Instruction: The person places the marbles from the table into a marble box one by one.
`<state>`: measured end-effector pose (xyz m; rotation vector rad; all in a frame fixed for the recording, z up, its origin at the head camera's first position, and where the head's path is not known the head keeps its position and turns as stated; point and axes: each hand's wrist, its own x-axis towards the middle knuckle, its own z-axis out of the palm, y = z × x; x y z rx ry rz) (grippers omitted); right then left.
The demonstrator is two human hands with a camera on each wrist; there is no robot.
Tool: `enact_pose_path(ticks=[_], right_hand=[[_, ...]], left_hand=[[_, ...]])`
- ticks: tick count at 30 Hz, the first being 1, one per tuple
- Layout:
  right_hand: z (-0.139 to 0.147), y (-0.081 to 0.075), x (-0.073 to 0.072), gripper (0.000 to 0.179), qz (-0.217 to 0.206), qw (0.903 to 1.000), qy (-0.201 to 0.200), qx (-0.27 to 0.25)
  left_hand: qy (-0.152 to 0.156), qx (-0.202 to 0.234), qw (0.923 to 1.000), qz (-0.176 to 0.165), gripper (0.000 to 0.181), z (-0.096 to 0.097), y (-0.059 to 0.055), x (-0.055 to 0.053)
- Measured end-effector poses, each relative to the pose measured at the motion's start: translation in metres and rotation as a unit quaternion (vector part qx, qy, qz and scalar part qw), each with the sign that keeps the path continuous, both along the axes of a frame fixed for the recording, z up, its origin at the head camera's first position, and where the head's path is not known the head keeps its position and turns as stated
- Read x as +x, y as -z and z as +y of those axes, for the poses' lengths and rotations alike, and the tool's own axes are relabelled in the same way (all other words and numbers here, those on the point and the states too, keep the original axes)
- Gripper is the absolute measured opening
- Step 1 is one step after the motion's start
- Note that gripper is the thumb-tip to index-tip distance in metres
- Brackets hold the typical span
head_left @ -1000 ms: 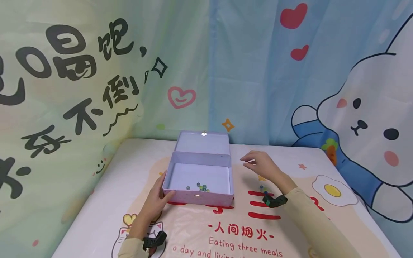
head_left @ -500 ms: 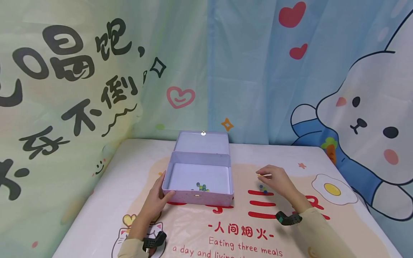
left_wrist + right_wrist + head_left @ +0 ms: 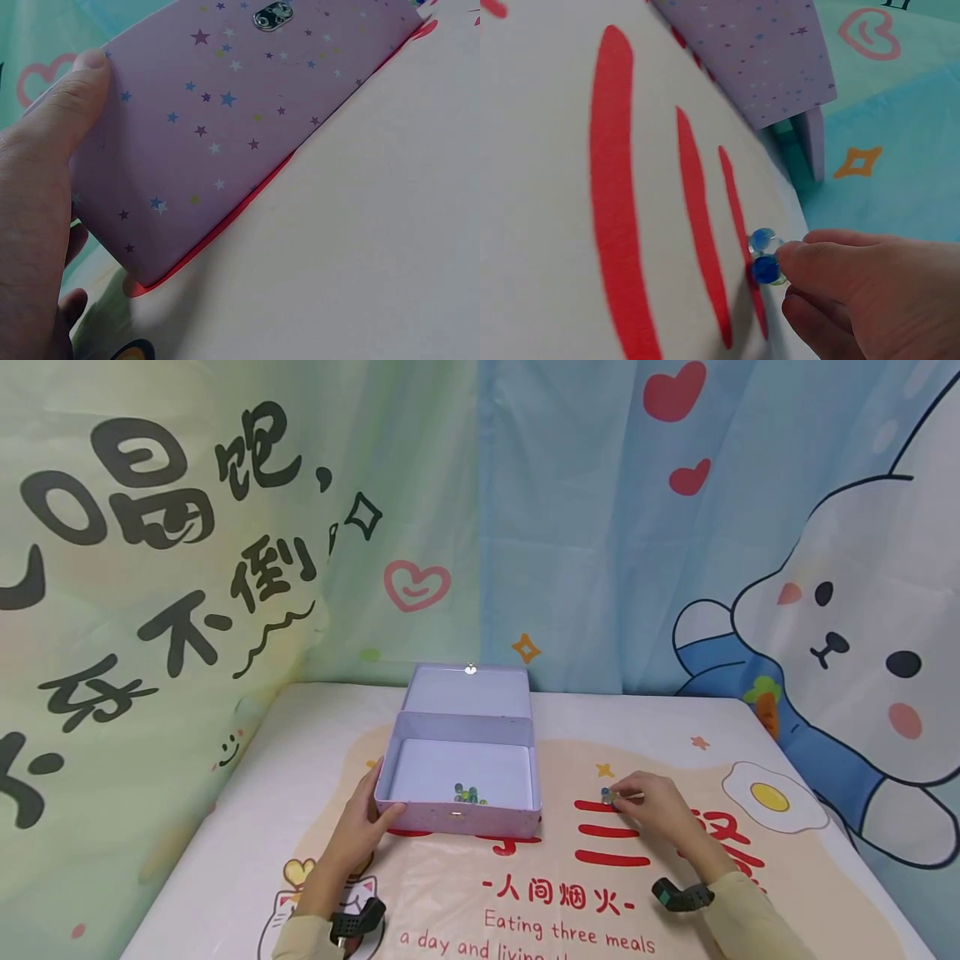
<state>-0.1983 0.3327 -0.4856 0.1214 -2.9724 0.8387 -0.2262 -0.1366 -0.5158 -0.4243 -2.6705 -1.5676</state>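
A lilac tin box (image 3: 459, 818) printed with small stars stands on the table, its hinged lid (image 3: 468, 691) raised at the back. Several greenish glass marbles (image 3: 468, 796) lie inside near the front wall. My left hand (image 3: 360, 827) grips the box's front left corner, thumb on the front face (image 3: 225, 135), other fingers along the side. To the right of the box, my right hand (image 3: 656, 810) reaches down to a small cluster of marbles (image 3: 763, 241). Its fingertips are right at a blue marble (image 3: 766, 269) and a clear one, partly covering them; I cannot tell if one is pinched.
The tablecloth (image 3: 570, 935) is printed with red characters, English words and a fried egg (image 3: 772, 802). A printed curtain (image 3: 555, 527) hangs close behind the table. Each wrist wears a dark camera mount (image 3: 682, 895).
My right hand moves from beside the box's right edge rightward and down to the marbles on the table. A marble rolls inside the box to the others. The left hand keeps its grip.
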Motion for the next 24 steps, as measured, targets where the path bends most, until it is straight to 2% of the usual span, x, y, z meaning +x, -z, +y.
enact_pose_path(ticks=[10,24], right_hand=[[-0.0032,0.0047,0.0024,0.013,-0.014,0.9997,0.020,0.007],[-0.0047,0.0025,0.0023,0.010,-0.020,0.9997,0.006,0.009]], left_hand=[[0.002,0.007,1.0000,0.000,0.083,0.0001,0.0012,-0.0009],[0.008,0.013,0.9999,0.005,0.083,-0.0010,0.0035,-0.0020]])
